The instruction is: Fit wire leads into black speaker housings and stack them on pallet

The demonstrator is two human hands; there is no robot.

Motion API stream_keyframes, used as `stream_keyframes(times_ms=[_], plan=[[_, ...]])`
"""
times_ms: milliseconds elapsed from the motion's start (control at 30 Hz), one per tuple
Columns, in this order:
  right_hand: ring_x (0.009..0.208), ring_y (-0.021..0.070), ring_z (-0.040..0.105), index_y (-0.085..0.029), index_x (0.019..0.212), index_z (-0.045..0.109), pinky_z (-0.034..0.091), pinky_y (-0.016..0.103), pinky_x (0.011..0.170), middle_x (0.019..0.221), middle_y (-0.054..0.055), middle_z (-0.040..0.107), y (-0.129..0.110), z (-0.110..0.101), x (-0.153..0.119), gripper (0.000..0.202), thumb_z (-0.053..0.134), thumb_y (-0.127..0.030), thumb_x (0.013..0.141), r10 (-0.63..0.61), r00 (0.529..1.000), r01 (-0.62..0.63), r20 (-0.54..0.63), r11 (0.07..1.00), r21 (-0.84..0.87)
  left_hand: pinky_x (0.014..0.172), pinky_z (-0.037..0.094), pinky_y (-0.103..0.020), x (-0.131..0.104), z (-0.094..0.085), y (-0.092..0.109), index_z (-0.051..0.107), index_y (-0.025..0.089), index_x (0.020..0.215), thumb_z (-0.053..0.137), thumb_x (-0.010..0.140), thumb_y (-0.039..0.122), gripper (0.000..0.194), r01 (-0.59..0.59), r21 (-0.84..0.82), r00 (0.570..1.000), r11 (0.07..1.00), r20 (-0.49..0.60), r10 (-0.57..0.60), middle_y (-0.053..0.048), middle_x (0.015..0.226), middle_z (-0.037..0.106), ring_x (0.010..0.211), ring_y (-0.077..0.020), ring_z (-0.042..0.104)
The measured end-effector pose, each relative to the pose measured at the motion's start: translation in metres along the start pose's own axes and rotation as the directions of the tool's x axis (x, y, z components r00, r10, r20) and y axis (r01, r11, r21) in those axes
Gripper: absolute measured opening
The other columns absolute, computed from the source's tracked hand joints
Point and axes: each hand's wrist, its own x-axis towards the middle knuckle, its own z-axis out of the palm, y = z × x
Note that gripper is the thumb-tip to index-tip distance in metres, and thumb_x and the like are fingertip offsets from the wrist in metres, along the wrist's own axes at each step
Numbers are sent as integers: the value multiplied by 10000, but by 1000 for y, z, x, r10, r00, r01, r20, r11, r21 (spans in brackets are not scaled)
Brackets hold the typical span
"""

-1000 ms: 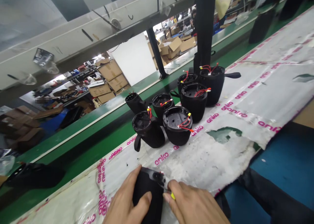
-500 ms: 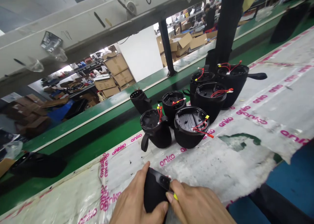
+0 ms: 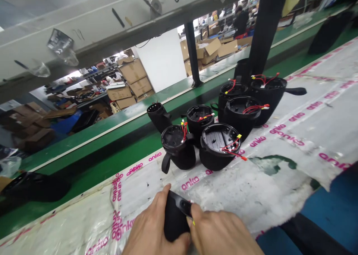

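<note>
In the head view, my left hand (image 3: pixel 158 225) is at the bottom centre, its grip curved around the side of a black housing (image 3: pixel 175 219), with the thumb across the near part and the fingers along the left. I have the housing tilted, low over the worktop (image 3: pixel 237 199), which is covered in white sheeting with pink "anko" lettering; I can't tell whether its base touches down. My right hand (image 3: pixel 220 230) is at the housing's right edge, fingers curled, its grip closed on a yellow piece (image 3: pixel 193 222) that is mostly hidden from me.

Ahead of my hands stands a cluster of similar black cups (image 3: pixel 216 161), their open tops facing up, with red wires (image 3: pixel 233 150) ending in small coloured connectors. A strap (image 3: pixel 295 91) sticks out to the right from one at the back. Beyond the sheeting runs a green surface (image 3: pixel 92 160), where I see a tilted perforated cup (image 3: pixel 158 117) and, far left, another dark piece (image 3: pixel 37 188). Cardboard boxes (image 3: pixel 135 72) are stacked farther back.
</note>
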Motion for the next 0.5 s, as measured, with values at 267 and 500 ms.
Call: stream_keyframes(times_ms=[267,500], plan=[[611,278,711,-120,977,696,497,333,524,668,58,704,-5,-15,3,269,640,-87,715,41,996,-41,75,999,-11,995,492,-461,-5,-4,8,391,169,1477,624,722,381,818,-47,107,995,993,-81,55,-139,1342,614,1194,-331,616],[544,256,684,-171,959,610,410,329,474,655,34,684,-4,-4,-8,172,443,-140,930,59,996,-50,-60,987,150,1104,405,-482,-3,-10,0,452,174,1453,677,684,347,820,-100,99,986,990,-121,112,-130,1423,528,1294,-334,515]])
